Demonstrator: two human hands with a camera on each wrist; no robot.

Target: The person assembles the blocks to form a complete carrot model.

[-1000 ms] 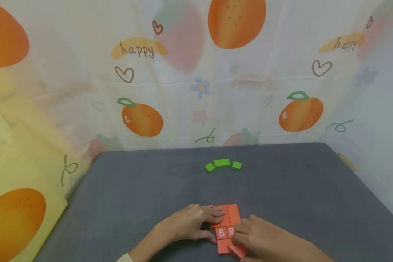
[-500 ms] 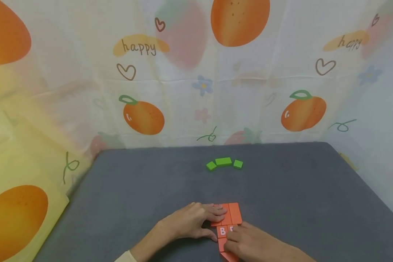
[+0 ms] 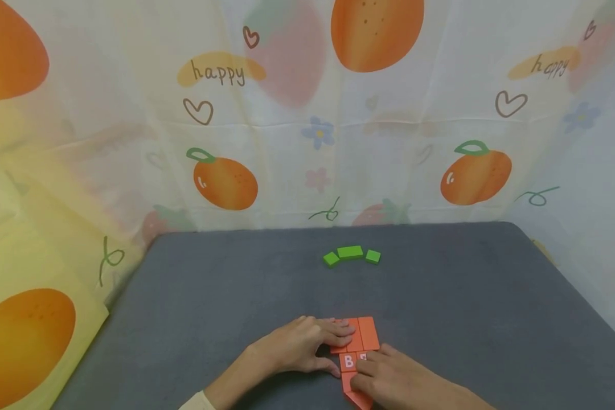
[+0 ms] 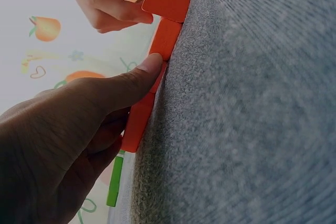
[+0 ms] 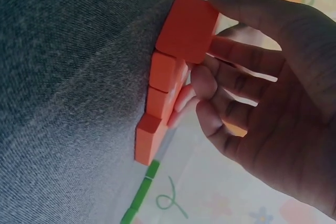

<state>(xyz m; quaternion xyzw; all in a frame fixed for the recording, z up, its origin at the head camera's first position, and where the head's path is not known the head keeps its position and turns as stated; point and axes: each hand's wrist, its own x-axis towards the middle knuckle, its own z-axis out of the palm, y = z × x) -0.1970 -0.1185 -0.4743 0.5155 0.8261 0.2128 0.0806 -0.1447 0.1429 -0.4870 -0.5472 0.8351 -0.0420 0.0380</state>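
Note:
Several orange wooden blocks (image 3: 368,333) lie side by side near the front of the table. Below them is a lettered block (image 3: 348,361) showing a white B, and a second white letter beside it is partly covered. My left hand (image 3: 302,344) rests with extended fingers over the upper blocks, its thumb (image 4: 149,64) pressing the row's left side. At the near end, my right hand (image 3: 400,373) holds an orange block (image 5: 189,27) between thumb and fingers. This block is skewed to the rest, its edge (image 3: 357,398) slanting in the head view. My right hand hides part of the arrangement.
Three green blocks (image 3: 350,252), one longer between two small ones, form a shallow arc farther back on the dark grey table (image 3: 225,279). A fruit-printed cloth (image 3: 287,159) hangs behind and beside the table.
My right hand has shifted left with the orange block and now covers more of the second letter. The left hand keeps its place on the blocks; the head view has shifted slightly.

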